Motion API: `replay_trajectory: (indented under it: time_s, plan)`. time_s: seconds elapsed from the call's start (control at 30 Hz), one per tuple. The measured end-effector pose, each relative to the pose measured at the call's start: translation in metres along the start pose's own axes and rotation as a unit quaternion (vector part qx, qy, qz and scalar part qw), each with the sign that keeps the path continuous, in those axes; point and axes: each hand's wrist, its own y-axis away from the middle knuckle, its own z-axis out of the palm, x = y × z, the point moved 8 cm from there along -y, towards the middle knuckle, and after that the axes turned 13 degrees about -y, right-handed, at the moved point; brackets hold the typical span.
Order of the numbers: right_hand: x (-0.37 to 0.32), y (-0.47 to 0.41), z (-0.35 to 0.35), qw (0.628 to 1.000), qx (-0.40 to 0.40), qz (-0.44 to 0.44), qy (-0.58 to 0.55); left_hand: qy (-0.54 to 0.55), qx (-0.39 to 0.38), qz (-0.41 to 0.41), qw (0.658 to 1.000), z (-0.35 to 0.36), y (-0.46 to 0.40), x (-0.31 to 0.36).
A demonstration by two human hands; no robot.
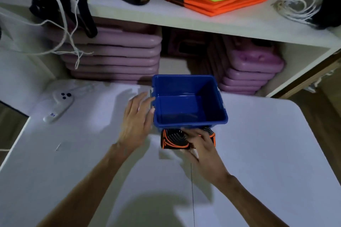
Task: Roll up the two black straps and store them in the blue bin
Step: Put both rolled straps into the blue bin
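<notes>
Rolled black straps with orange edging [174,139] lying on white table [258,153] against near wall of blue plastic bin [190,105], partly hiding under right hand [200,143] gripping them | left hand [137,118], fingers straight, touching bin's left side | bin interior looking bare.

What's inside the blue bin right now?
The blue bin looks empty; only its bare floor shows. The rolled straps are outside, below its near rim, under the right hand. The near wall hides the floor's front edge.
</notes>
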Motion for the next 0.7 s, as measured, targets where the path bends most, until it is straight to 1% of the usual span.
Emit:
replay_trajectory:
  time_s: [0.07,0.13,0.2,0.27,0.37,0.47,0.6,0.7]
  plan:
    - [-0.012,-0.023,-0.025,0.999,0.044,-0.019,0.001,-0.021,-0.050,-0.022,0.998,0.022,-0.035,-0.009]
    - [-0.014,-0.052,-0.044,0.998,0.064,-0.026,-0.005,-0.025,-0.110,-0.037,0.993,0.048,-0.056,-0.015]
    - [-0.004,-0.084,-0.054,0.999,0.047,0.001,0.002,-0.034,-0.144,-0.032,0.988,0.067,-0.062,-0.016]
    - [0.016,-0.114,-0.051,0.999,-0.006,0.042,0.031,-0.027,-0.162,-0.016,0.986,0.075,-0.058,-0.014]
    - [0.054,-0.148,-0.030,0.991,-0.080,0.071,0.085,0.004,-0.168,-0.011,0.986,0.078,-0.057,-0.015]
    - [0.089,-0.173,0.000,0.983,-0.123,0.090,0.105,0.028,-0.157,-0.024,0.987,0.076,-0.056,-0.016]
    - [0.112,-0.193,0.026,0.980,-0.122,0.102,0.117,0.064,-0.142,-0.035,0.987,0.071,-0.055,-0.012]
    - [0.115,-0.197,0.031,0.977,-0.131,0.105,0.133,0.065,-0.146,-0.036,0.986,0.072,-0.058,-0.011]
